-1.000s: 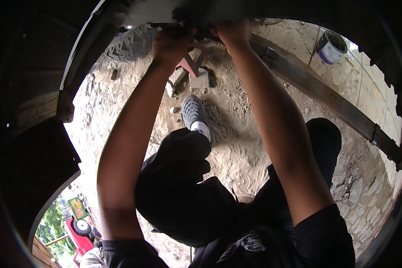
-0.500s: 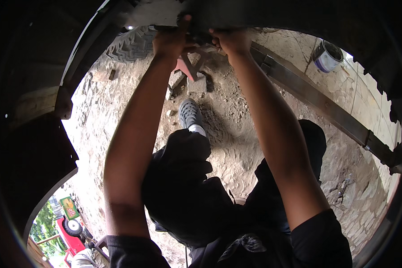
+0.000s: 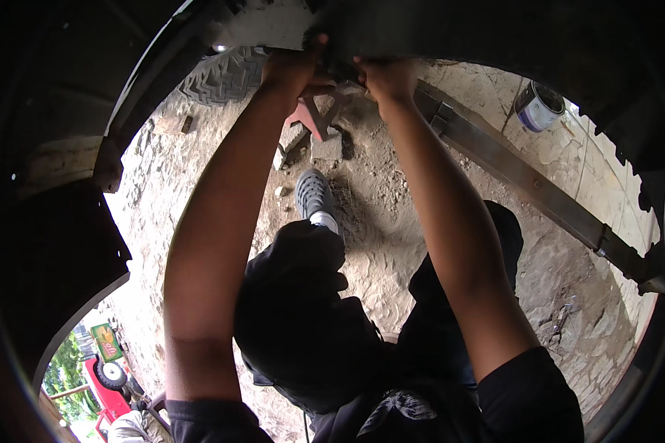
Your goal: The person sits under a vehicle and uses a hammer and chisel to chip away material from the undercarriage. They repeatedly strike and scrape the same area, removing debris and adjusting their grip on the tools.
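Since a second ago, one finger of my left hand [image 3: 292, 70] has come up to point against the dark panel [image 3: 421, 33] overhead, and the whole view has slid a little, so the ground things sit lower. The panel, the thing I am working at, fills the top of the view, above and past the red stand [image 3: 305, 112], which is my landmark. Both arms stretch up towards the panel's lower edge. My left hand is just above the stand, the other fingers bent below that raised one; my right hand [image 3: 391, 81] is to the right of the stand, its fingers curled in near the edge. Between them it is too dark to make out a part, so I cannot tell whether either set of fingers is gripping anything.

I judge the step in hand to be two-handed work by feel at that edge. The next move seems to call for steady fingers on both sides and a clearer look into the shadow.

Left of the stand is a chunky tyre [image 3: 225, 77]; at its foot, a grey block [image 3: 326, 145]; nearer me, my grey shoe [image 3: 315, 193]. Right of it, a metal beam [image 3: 524, 177] slants away, with a can [image 3: 537, 114] beyond.
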Demonstrator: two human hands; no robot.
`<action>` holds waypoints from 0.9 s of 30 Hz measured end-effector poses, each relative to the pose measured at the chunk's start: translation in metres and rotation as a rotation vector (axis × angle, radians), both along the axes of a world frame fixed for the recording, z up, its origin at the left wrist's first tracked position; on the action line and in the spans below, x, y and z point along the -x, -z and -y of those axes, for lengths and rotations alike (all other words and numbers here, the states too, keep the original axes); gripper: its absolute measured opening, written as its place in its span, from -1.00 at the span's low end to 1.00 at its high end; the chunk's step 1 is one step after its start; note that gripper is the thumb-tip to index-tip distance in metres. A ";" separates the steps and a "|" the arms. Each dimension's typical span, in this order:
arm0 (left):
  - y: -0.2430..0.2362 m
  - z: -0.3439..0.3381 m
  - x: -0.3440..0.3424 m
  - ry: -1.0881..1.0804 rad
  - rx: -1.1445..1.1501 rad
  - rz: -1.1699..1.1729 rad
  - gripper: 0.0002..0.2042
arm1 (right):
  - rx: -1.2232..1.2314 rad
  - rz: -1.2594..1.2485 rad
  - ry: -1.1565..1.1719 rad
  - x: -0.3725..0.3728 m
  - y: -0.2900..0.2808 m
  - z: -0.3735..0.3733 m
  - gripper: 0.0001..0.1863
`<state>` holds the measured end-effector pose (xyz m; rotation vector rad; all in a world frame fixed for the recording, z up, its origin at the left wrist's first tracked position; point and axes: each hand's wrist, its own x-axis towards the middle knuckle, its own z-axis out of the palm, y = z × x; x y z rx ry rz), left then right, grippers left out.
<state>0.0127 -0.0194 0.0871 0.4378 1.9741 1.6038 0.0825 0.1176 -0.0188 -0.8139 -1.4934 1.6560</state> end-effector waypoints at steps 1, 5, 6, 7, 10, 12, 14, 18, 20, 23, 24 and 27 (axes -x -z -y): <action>0.000 0.001 0.002 0.003 -0.011 0.001 -0.44 | 0.119 -0.054 -0.075 -0.017 -0.018 0.013 -0.87; 0.002 -0.016 0.012 0.111 -0.077 0.017 -0.49 | -0.027 0.058 0.027 -0.001 -0.015 -0.044 -0.86; 0.006 -0.014 0.014 0.102 -0.083 0.008 -0.49 | 0.035 0.101 0.012 -0.003 -0.022 -0.040 -0.88; 0.007 -0.014 0.015 0.098 -0.101 -0.008 -0.49 | 0.070 0.124 -0.009 -0.009 -0.033 -0.029 -0.89; 0.014 0.002 0.023 0.037 -0.113 -0.058 -0.48 | 0.322 -0.003 -0.078 -0.031 -0.043 0.017 -0.90; 0.007 -0.009 0.013 0.043 -0.062 -0.030 -0.50 | 0.497 -0.309 -0.086 -0.066 -0.001 0.026 -0.84; -0.002 -0.014 0.007 0.040 0.001 0.033 -0.50 | 0.497 -0.397 -0.101 -0.094 0.034 0.027 -0.78; 0.003 -0.007 0.016 0.117 -0.073 0.113 -0.47 | 0.277 -0.248 -0.145 -0.127 0.026 0.034 -0.69; 0.008 0.001 0.017 0.118 -0.188 0.094 -0.42 | 0.170 -0.250 -0.250 -0.139 -0.003 0.031 -0.59; 0.006 -0.005 0.016 0.134 -0.132 0.104 -0.43 | 0.341 -0.360 -0.325 -0.165 -0.002 0.003 -0.69; 0.007 -0.010 0.014 0.105 -0.145 0.101 -0.44 | 0.509 -0.406 -0.232 -0.176 0.002 -0.002 -0.75; 0.021 -0.006 0.037 0.192 -0.198 0.113 -0.44 | 0.744 -0.433 -0.157 -0.191 0.013 -0.019 -0.74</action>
